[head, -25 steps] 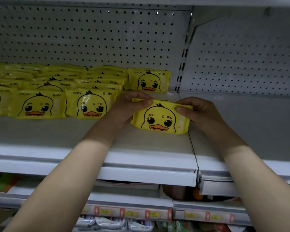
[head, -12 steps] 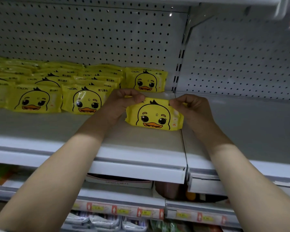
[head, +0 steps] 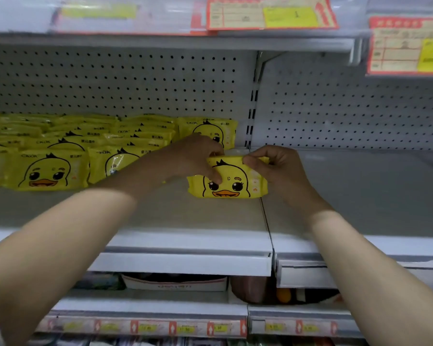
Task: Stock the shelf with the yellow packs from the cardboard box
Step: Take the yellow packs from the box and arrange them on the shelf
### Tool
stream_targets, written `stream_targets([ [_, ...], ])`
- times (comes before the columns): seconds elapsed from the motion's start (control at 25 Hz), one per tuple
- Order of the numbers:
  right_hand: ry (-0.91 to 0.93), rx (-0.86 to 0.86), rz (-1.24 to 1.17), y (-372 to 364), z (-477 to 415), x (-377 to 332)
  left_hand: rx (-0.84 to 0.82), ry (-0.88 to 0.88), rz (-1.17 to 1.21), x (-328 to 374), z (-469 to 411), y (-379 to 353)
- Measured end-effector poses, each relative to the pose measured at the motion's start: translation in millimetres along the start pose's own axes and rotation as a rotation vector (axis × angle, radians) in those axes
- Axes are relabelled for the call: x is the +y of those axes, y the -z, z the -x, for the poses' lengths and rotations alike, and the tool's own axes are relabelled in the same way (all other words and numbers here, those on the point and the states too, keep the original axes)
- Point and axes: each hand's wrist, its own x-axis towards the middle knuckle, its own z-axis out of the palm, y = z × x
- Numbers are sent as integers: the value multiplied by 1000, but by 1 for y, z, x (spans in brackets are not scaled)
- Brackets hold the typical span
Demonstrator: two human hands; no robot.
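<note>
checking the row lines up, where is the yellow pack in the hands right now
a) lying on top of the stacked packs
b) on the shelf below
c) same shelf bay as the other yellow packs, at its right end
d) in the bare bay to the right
c: the yellow pack stands on the shelf just left of the seam between bays, gripped at its top by the left hand and right hand, apart from the other yellow packs.

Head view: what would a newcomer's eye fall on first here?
First, the yellow duck pack in the middle, held upright on the white shelf by the left hand and right hand. Next, the rows of the same packs at the left of that shelf, and the orange price cards on the rail above.
</note>
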Motion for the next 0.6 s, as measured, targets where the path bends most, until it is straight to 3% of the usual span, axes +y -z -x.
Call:
stream_targets([
  [0.08, 27, -73, 109, -4, -13, -5, 2, -9, -68, -6, -11, 11],
  [0.28, 32, -113, 674, -27, -59, -2, 66, -2, -129, -42, -43, 30],
  [0.6, -80, -35, 819, -62, -123, 20, 152, 30, -65, -94, -91, 32],
])
